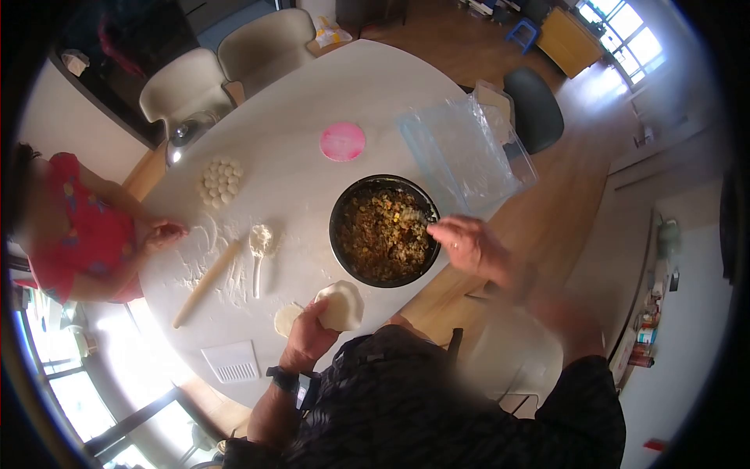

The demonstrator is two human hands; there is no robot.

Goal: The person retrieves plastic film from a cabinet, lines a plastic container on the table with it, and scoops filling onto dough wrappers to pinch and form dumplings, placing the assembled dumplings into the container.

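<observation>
My left hand is closed on the edge of a flat round dough wrapper, which lies across the fingers near the table's front edge. Another dough wrapper rests on the table beside that hand. At the right rim of a dark round pan, my right hand has its fingers pinched on a spoon-like utensil; its handle is mostly hidden. The utensil's end is in the chopped brown filling that fills the pan.
A rolling pin and a white scoop holding flour lie on the floured table. Several dough pieces sit behind them. Further back are a pink disc and clear plastic sheeting. Another person's hand is at the left.
</observation>
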